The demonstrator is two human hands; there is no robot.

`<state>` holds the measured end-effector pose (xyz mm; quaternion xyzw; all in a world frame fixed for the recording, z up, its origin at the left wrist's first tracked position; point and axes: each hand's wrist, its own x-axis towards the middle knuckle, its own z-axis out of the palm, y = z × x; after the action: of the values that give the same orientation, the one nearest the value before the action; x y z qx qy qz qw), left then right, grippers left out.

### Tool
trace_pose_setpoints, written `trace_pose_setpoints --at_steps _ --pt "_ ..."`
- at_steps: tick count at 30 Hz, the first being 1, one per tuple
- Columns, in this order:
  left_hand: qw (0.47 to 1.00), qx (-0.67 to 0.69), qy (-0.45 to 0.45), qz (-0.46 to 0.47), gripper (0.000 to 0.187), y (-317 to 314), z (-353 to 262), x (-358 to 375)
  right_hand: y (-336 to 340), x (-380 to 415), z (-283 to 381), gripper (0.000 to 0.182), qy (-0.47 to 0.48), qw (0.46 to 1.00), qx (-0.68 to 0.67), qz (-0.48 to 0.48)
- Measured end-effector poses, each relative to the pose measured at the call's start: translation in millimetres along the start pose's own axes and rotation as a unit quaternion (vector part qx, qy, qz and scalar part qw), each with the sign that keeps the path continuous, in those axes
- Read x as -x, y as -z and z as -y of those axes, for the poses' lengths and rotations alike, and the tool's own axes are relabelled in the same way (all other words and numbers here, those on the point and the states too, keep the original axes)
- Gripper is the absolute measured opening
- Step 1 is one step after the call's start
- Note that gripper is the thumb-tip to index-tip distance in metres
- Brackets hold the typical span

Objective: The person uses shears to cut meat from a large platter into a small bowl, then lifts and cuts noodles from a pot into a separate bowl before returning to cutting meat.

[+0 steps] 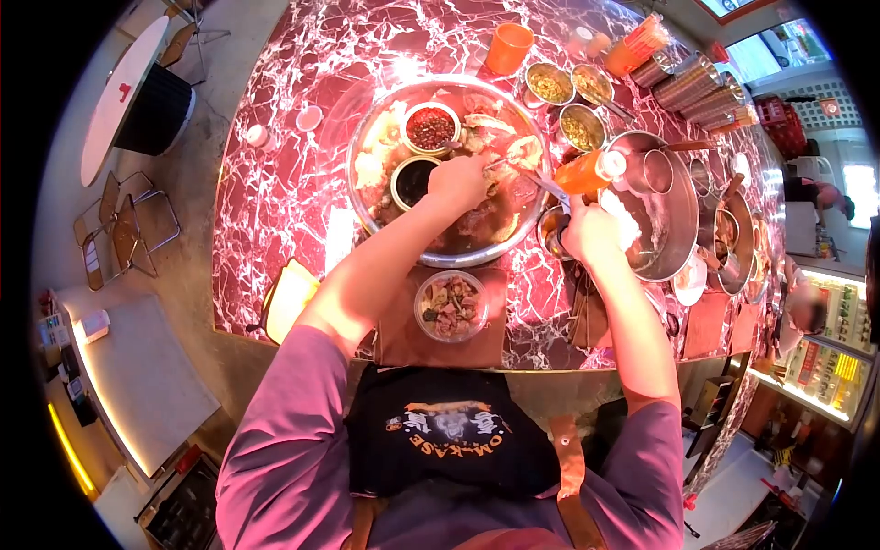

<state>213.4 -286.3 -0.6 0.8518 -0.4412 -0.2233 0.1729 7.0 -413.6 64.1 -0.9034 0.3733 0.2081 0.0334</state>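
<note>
My right hand (591, 227) is closed around the handles of a pair of scissors (548, 183), whose blades point left over a large round metal tray (359, 203). Close to the blade tips, my left hand (461, 183) pinches a piece of meat (496, 170), partly hidden by the fingers. Pieces of meat lie around the tray, along with a bowl of red chilli sauce (430, 126) and a bowl of dark sauce (414, 182). In front of my body, a round clear plastic tub (451, 306) holds cut meat pieces and stands on a brown board (396, 330).
Right of the tray are an orange squeeze bottle (587, 171), a big metal basin (680, 220) and small bowls of chopped seasoning (582, 127). An orange cup (509, 49) and stacked metal cups (687, 82) stand farther back. A yellow cloth-like item (291, 298) lies at the left.
</note>
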Motion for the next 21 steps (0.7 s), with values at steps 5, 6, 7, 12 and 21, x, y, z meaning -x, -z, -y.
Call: trace_pose_setpoints --at_steps 5,6,7,12,21 --pt "0.999 0.022 0.005 -0.037 0.030 -9 10 -2 -6 -15 -5 0.048 -0.034 0.991 -0.127 0.028" --pt "0.999 0.017 0.001 -0.045 0.029 -7 9 -2 -12 -23 -6 0.047 -0.041 0.983 -0.171 0.055" --pt "0.999 0.011 -0.002 -0.053 0.028 -6 9 -1 -22 -31 -7 0.051 -0.052 0.982 -0.171 0.061" --pt "0.997 -0.044 -0.057 0.004 0.021 -4 2 -4 -37 -46 -7 0.073 -0.070 0.950 -0.287 0.101" --pt "0.995 -0.070 -0.060 0.045 0.036 15 11 -28 -44 -42 -36 0.056 0.057 0.973 -0.224 0.010"
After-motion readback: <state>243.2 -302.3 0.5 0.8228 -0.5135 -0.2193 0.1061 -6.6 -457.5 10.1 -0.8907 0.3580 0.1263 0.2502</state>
